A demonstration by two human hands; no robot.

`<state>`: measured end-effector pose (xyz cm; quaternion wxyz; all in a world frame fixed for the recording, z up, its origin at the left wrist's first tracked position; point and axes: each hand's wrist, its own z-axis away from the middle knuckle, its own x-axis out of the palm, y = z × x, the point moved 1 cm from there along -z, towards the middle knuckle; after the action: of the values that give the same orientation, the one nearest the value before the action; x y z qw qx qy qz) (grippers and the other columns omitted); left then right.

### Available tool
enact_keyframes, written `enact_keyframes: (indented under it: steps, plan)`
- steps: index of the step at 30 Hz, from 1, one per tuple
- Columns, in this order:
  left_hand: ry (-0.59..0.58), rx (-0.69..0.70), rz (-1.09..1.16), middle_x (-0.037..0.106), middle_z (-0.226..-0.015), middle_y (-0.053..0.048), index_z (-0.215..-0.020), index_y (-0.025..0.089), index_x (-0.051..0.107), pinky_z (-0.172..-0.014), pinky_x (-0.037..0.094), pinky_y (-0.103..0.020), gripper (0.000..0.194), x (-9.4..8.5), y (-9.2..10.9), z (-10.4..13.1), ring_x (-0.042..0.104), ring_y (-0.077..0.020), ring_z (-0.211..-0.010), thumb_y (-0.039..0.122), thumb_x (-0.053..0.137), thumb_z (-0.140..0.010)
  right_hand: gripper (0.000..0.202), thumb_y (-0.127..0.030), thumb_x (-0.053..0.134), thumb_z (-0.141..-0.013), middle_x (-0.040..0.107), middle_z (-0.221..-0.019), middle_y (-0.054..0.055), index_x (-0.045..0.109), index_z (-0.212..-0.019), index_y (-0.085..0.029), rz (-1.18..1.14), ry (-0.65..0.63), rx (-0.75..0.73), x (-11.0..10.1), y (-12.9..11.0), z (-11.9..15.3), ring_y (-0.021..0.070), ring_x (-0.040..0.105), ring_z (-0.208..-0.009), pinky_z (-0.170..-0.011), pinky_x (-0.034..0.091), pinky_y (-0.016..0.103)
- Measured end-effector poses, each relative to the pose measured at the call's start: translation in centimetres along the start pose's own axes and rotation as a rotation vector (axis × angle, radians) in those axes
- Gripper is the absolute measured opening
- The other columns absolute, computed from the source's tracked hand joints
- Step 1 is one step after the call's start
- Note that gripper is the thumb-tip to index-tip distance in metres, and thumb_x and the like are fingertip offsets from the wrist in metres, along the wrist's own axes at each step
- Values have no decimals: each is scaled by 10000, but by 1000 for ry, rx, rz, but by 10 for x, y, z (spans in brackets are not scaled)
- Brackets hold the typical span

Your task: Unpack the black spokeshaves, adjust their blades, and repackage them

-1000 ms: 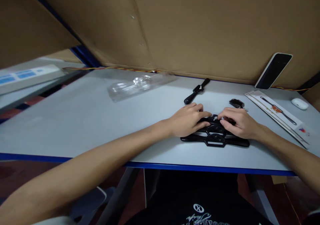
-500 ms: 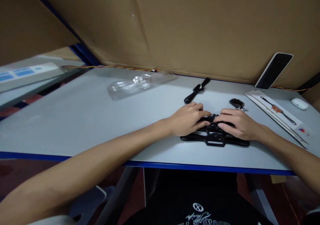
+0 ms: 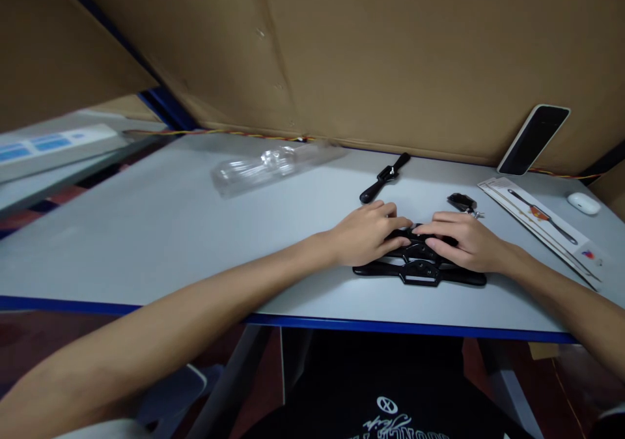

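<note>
Here, we are seeing the handled black tool (image 3: 401, 233) lying directly under the fingers, and its long axis is running sideways, from one hand toward the other. The left hand (image 3: 368, 232) is pinching its left part between thumb and forefinger. The right hand (image 3: 463, 240) is reaching its middle with the index fingertip; whether these fingers are pinching, we are not able to tell, because the hand is covering that place. So neither hand is standing nearer. Bodyward of the fingertips, the front black tool (image 3: 420, 272) is lying almost parallel.
</note>
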<state>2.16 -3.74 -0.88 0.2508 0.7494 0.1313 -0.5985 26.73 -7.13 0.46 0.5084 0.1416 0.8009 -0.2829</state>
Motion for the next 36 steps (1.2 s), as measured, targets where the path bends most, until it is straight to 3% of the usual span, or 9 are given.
enact_keyframes:
  steps: [5, 11, 17, 23, 31, 36]
  plan:
    - [3, 1, -9, 649, -1054, -126, -1380, 179, 672, -918, 498, -407, 494, 1, -1, 0, 606, -263, -960, 479, 408, -1089, 233, -292, 512, -1043, 645, -828, 31, 711, -1075, -177, -2, 7, -54, 1, 0, 0, 154, 547, -699, -659, 439, 304]
    - [-13, -11, -8, 647, -1051, -131, -1381, 169, 676, -928, 500, -415, 506, 0, -1, -1, 614, -272, -976, 483, 404, -1091, 174, -264, 507, -1044, 581, -765, -2, 648, -987, -180, -19, 11, -12, 1, -2, -1, 141, 527, -687, -671, 424, 293]
    - [-32, -26, 0, 645, -1069, -138, -1393, 158, 668, -938, 499, -428, 499, 0, 0, -2, 616, -281, -992, 467, 422, -1088, 216, -255, 499, -1038, 591, -763, 12, 644, -892, -189, -14, 23, -68, 1, -4, -2, 145, 521, -678, -649, 403, 294]
    - [-11, 2, -4, 643, -1043, -124, -1385, 171, 671, -929, 498, -411, 497, 0, 0, -1, 608, -265, -967, 471, 405, -1091, 207, -275, 532, -1023, 639, -768, 12, 693, -1070, -155, -1, 112, 91, 2, 0, -1, 143, 554, -642, -651, 439, 296]
    - [8, 3, 6, 643, -1026, -121, -1362, 169, 679, -909, 501, -403, 486, 0, 0, 0, 609, -256, -938, 473, 414, -1090, 371, -331, 505, -1050, 651, -880, 52, 691, -1312, -145, 14, -40, 44, 1, 0, 1, 173, 609, -753, -712, 473, 315]
    - [-12, -7, -8, 645, -1051, -130, -1375, 162, 672, -921, 499, -413, 487, 1, -1, 0, 615, -268, -967, 466, 423, -1088, 338, -326, 505, -1048, 641, -912, 58, 724, -1245, -161, 27, -73, -6, 1, -1, 1, 168, 576, -753, -701, 451, 311]
